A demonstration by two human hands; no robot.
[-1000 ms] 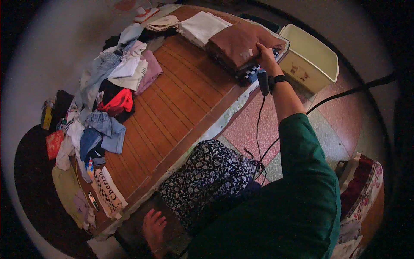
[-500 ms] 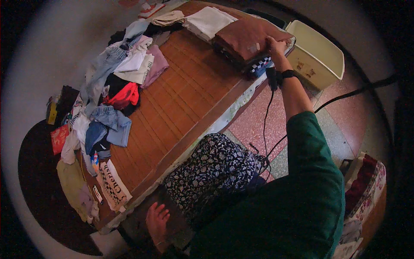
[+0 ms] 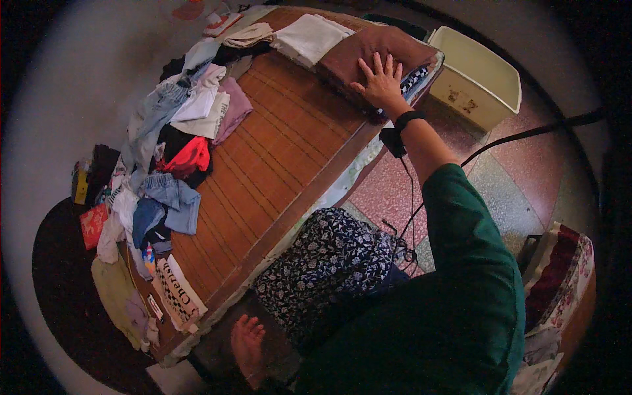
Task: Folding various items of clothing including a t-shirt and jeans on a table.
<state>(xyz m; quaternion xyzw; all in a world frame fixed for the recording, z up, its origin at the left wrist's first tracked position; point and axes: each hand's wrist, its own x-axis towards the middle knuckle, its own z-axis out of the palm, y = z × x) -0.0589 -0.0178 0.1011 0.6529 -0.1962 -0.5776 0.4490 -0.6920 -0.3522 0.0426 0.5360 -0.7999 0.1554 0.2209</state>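
My right hand (image 3: pixel 378 79) lies flat with fingers spread on top of a folded brown cloth (image 3: pixel 368 49). That cloth caps a stack of folded garments at the far right corner of a wooden slatted surface (image 3: pixel 283 151). A black band circles the wrist, and a small black device (image 3: pixel 393 141) with a thin cable hangs below it. The hand holds nothing. My green sleeve (image 3: pixel 474 263) runs back toward me. My left hand is out of sight.
A folded white cloth (image 3: pixel 309 36) lies beside the brown stack. Loose clothes (image 3: pixel 171 151) are heaped along the far left side of the wood. A cream plastic tub (image 3: pixel 480 72) stands on the tiled floor at right. A dark cable (image 3: pixel 526 135) crosses the floor. A bare foot (image 3: pixel 247 342) shows below.
My right hand has moved from the near edge of the stack up onto the brown cloth and flattened out, fingers now spread.
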